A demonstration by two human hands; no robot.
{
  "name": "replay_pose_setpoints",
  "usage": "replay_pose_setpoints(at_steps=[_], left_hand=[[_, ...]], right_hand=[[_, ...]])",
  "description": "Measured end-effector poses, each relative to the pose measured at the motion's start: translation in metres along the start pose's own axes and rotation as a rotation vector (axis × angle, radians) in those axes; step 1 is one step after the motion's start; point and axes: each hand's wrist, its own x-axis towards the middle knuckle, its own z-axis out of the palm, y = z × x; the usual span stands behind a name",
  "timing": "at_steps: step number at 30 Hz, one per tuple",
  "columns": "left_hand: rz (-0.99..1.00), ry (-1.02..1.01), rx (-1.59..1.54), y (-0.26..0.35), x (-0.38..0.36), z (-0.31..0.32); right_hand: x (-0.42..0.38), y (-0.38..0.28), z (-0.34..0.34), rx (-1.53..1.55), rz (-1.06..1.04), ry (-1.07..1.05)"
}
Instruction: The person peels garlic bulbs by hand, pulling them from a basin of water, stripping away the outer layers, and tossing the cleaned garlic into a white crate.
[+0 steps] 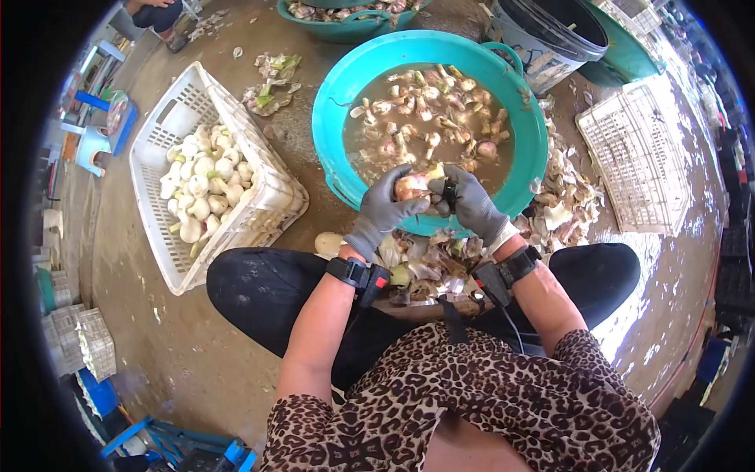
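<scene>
Above teal basin [334,134] rim, over lap: left hand [383,211] closed around wet garlic bulb [412,186]; right hand [472,203] closed on small dark tool, likely knife [449,193], at bulb. Bulb likely light, firm, slippery; papery skin loose. Best held round body, gloved fingers wrapping.

Two gloved hands, left [383,211] and right [474,206], share one bulb [412,186]. Two wrist straps, one per arm. Three teal tubs: the big one [330,134] with muddy water and too many floating bulbs to count, one at the top edge [346,31], a third [629,55] at top right. One dark bucket [543,35]. Two white crates: one [267,204] heaped with peeled bulbs, one [637,157] lying flat.
</scene>
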Motion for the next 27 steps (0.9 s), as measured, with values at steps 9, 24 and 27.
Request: replay_pose_setpoints(at_steps=[9,24,27], left_hand=[[0.006,0.061,-0.042,0.001,-0.001,0.004],[-0.337,0.085,-0.803,-0.009,-0.004,-0.005],[-0.002,0.159,-0.097,-0.014,0.002,-0.005]], right_hand=[[0.001,0.007,-0.006,-0.239,-0.108,-0.023],[0.011,0.032,-0.001,-0.51,-0.169,0.221],[0.013,0.028,-0.007,-0.487,-0.335,0.127]])
